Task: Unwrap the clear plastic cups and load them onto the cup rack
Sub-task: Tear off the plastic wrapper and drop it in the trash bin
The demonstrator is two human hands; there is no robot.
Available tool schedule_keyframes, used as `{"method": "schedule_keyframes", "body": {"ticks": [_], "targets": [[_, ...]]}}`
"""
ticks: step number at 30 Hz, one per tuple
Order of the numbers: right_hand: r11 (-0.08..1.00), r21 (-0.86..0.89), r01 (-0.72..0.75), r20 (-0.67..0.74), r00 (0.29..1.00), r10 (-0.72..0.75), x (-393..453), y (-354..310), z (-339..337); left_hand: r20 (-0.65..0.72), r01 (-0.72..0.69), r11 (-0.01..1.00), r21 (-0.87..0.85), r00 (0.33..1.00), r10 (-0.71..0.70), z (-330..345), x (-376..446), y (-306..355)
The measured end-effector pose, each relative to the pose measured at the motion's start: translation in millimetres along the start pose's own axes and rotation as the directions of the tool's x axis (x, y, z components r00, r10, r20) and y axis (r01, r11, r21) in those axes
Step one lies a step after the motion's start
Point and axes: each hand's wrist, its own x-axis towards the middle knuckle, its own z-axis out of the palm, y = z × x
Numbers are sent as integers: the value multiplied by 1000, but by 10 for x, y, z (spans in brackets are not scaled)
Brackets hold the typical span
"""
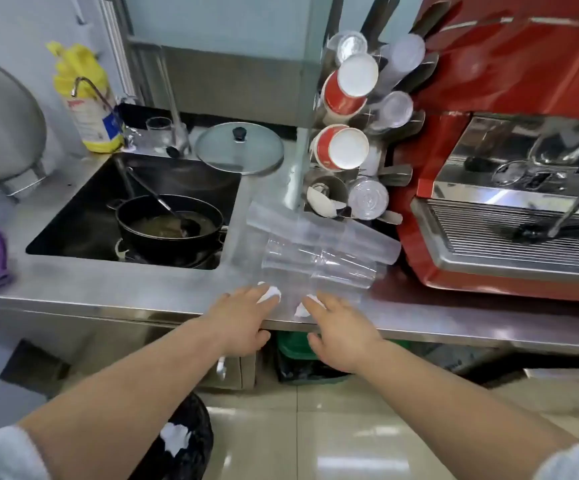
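Observation:
Several long stacks of clear plastic cups (319, 265) lie on their sides on the steel counter (125, 285), one stack (322, 233) resting across the others. They look sleeved in clear wrap with white bunched ends (270, 293) at the near side. My left hand (243, 317) lies palm down with its fingertips on one white end. My right hand (341, 329) reaches beside it, fingertips at another white end (303, 308). Both thumbs hang apart over the counter edge. The cup rack (399, 174) stands behind, holding red paper cups (341, 88) and clear cups (367, 199).
A red espresso machine (489, 81) fills the right side, close to the cups. On the left, a sink (73, 220) holds a black pan (170, 223). A glass pot lid (239, 147) lies behind it. A black-bagged bin (184, 441) stands on the floor below.

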Motion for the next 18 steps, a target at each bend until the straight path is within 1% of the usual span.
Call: {"method": "schedule_keyframes", "body": {"ticks": [2, 4, 8, 9, 13, 16, 18], "targets": [[1000, 5, 2, -31, 1000, -1, 115, 13, 40, -30, -15, 1000, 21, 999, 16, 7, 110, -28], [1000, -14, 11, -17, 1000, -12, 223, 30, 109, -32, -21, 998, 55, 999, 23, 29, 236, -69], [999, -32, 5, 38, 999, -4, 416, 71, 163, 54, -29, 996, 86, 998, 24, 35, 431, -155], [1000, -25, -1, 58, 998, 3, 445, 75, 170, 53, -47, 995, 85, 998, 43, 50, 464, -184], [1000, -4, 12, 103, 995, -11, 551, 132, 182, 39, -112, 990, 84, 993, 109, 113, 536, -274], [1000, 13, -4, 92, 996, 3, 563, 172, 195, -6, -72, 997, 27, 997, 72, 164, 564, -270], [1000, 8, -20, 96, 995, 19, 558, 167, 200, -27, -81, 996, 38, 996, 82, 185, 582, -256]]}}
